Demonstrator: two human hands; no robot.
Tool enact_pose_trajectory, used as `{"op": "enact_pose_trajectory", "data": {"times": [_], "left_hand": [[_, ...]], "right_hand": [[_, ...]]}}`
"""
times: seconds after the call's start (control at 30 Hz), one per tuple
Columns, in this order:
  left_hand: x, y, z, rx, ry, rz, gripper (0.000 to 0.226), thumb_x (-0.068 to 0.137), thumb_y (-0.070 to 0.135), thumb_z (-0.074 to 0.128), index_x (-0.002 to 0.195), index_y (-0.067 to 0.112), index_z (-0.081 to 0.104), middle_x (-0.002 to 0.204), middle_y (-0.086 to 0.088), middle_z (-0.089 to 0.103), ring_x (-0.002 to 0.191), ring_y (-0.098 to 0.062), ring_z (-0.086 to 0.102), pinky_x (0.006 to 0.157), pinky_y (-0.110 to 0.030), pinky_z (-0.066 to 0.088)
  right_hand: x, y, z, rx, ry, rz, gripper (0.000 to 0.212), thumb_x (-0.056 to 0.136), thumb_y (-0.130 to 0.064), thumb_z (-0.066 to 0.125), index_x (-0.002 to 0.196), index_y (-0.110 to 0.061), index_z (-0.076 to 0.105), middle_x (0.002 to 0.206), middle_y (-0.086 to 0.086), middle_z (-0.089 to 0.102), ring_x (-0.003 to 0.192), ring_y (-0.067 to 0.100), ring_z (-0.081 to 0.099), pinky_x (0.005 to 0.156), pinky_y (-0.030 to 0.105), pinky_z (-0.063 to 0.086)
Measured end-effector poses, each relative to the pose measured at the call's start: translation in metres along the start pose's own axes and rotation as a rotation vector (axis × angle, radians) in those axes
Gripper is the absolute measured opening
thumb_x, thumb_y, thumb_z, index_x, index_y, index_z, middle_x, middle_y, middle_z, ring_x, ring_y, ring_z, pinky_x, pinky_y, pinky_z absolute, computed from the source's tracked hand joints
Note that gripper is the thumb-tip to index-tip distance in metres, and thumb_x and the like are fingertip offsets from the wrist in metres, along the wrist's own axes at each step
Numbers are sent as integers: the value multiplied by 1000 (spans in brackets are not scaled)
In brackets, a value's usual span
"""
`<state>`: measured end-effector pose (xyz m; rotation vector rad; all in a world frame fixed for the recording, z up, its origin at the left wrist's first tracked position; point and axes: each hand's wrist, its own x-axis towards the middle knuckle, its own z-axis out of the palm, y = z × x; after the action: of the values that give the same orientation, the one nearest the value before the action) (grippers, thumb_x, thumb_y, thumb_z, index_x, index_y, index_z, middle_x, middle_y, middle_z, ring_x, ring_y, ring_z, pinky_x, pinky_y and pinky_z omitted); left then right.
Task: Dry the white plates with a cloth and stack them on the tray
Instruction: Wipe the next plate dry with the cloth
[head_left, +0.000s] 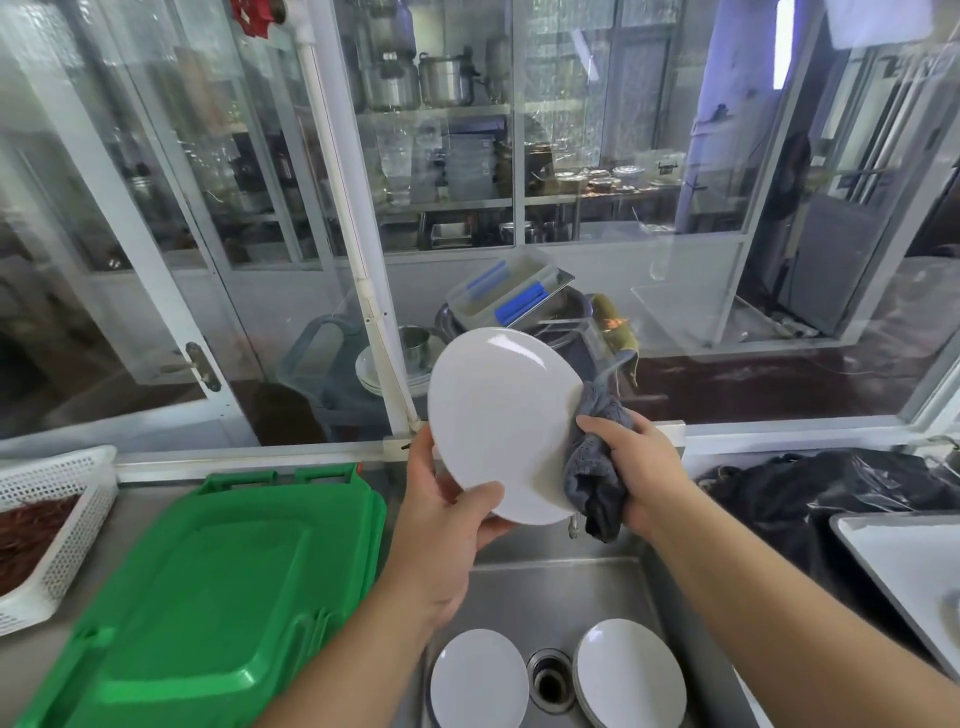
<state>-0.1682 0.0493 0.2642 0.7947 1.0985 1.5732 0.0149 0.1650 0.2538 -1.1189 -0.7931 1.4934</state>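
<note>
L hand (448, 512) grips the lower-left rim of a white plate (501, 415), held tilted above the sink (524, 587), thumb on its face. R hand (631, 465) grips a grey cloth (597, 478) clenched against the plate's right edge. More white plates (628, 670) lie in the sink either side of the drain (550, 680). Tray (878, 566) sits on the tabletop at far right; green lids (218, 597) at left.
</note>
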Motion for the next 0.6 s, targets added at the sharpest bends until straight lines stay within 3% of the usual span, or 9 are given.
{"op": "enact_pose_trajectory", "data": {"times": [0.1, 0.17, 0.27, 0.37, 0.5, 0.6], "left_hand": [[11, 19, -7, 114, 46, -75, 36, 97, 7, 68, 123, 30, 61, 115, 2, 76, 109, -27, 69, 71, -37, 62], [21, 37, -14, 232, 65, -125, 17, 100, 20, 67, 115, 26, 66, 111, -4, 78, 103, -28, 72, 70, -39, 62], [32, 55, -22, 432, -64, -241, 17, 103, 22, 64, 119, 19, 70, 104, -6, 81, 101, -30, 76, 86, -48, 62], [36, 54, -23, 556, -122, -200, 17, 105, 20, 62, 117, 14, 71, 105, -5, 81, 108, -31, 74, 97, -48, 59], [32, 41, -10, 525, -31, -35, 29, 90, 37, 66, 112, 19, 74, 108, -3, 80, 108, -28, 72, 102, -53, 56], [26, 25, 5, 454, 114, 64, 26, 82, 46, 61, 99, 29, 71, 102, 6, 78, 103, -22, 71, 93, -52, 61]], "right_hand": [[0, -9, -10, -168, -10, -98, 20, 80, -14, 85, 97, -18, 77, 96, 16, 79, 81, 30, 77, 71, 44, 65], [-2, -19, -15, -290, -51, -177, 24, 74, -21, 86, 96, -23, 78, 94, 9, 80, 83, 27, 78, 71, 40, 64], [-6, -34, -18, -449, -157, -267, 27, 72, -25, 86, 96, -34, 78, 90, -1, 80, 79, 15, 77, 65, 28, 60], [-4, -40, -17, -465, -169, -278, 24, 79, -20, 86, 96, -34, 78, 90, -4, 80, 79, 13, 77, 65, 26, 59], [-1, -32, -13, -250, -31, -258, 22, 82, -21, 86, 100, -28, 76, 93, 2, 80, 80, 18, 78, 67, 33, 62], [-4, -6, -5, -83, 64, -186, 15, 85, -18, 84, 96, -21, 74, 96, 12, 79, 73, 19, 76, 63, 33, 61]]}}
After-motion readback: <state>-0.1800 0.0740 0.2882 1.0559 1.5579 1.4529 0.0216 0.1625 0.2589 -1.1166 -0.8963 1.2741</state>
